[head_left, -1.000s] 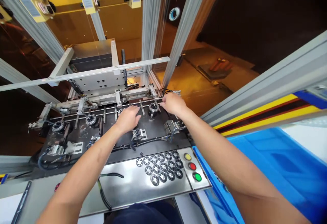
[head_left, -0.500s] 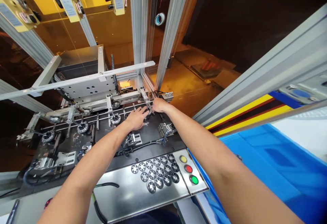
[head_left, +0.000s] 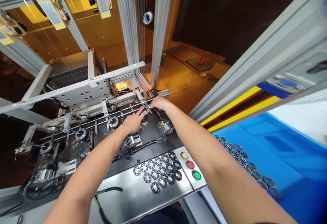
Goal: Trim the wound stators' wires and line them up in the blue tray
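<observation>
At the rightmost station of the machine, my left hand [head_left: 133,122] reaches forward with its fingers stretched out. Its fingertips touch or nearly touch a small slotted ring part [head_left: 145,110] seated there. My right hand [head_left: 159,103] is on the other side of that ring, fingers curled in and pointing left. What those fingers hold, if anything, is hidden. A metal clamp arm [head_left: 139,95] reaches over the ring from behind. Further left, similar rings sit under their own arms, among them one ring [head_left: 113,122] and another ring [head_left: 81,134].
Several loose rings [head_left: 162,171] lie on the steel front panel [head_left: 127,196], beside yellow, red and green buttons [head_left: 190,164]. More rings lie in a blue bin [head_left: 283,155] at right. Aluminium posts [head_left: 159,33] and a crossbar [head_left: 112,75] frame the work area. Cables [head_left: 145,145] run across the bed.
My view has shifted, so rings in the blue bin now show past my right arm. Both hands stay at the same station; the left fingers are less spread and the right hand has turned slightly.
</observation>
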A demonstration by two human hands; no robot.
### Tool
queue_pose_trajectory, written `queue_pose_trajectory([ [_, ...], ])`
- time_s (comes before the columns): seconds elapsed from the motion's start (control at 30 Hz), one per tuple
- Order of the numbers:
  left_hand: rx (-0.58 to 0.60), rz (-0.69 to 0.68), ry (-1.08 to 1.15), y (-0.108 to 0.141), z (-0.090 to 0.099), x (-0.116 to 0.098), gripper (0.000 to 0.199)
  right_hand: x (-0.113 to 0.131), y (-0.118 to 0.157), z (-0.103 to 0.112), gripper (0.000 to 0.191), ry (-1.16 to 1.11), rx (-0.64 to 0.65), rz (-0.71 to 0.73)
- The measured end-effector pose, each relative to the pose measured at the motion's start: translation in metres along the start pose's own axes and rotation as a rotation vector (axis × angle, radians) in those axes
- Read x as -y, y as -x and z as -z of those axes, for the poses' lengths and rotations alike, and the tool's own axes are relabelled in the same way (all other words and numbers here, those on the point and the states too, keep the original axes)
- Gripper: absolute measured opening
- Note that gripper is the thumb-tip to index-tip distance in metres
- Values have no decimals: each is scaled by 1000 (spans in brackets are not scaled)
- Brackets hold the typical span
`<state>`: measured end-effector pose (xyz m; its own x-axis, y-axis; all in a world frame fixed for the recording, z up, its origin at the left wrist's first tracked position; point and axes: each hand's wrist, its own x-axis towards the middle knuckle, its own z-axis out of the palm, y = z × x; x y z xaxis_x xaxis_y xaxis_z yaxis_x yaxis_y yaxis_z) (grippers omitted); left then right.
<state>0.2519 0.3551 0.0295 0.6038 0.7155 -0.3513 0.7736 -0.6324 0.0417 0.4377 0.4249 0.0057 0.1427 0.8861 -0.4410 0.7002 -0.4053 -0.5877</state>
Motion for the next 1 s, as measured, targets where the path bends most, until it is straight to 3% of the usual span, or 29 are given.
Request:
queue_pose_trajectory([
  [0.2,5,-2,-31,1,2,1,92,-3,16,-2,32,-102,127,-31],
  [0.63,7,3,18,-3,0,6,90,-1,13,3,34,-54,154,-25],
  [0.87,8,-9,-35,-4,1,15,100,16,29,24,33,-146,-20,77],
  [1.0,27,-15,-17,-5,9,18,104,26,66,51,32,-171,-204,199],
])
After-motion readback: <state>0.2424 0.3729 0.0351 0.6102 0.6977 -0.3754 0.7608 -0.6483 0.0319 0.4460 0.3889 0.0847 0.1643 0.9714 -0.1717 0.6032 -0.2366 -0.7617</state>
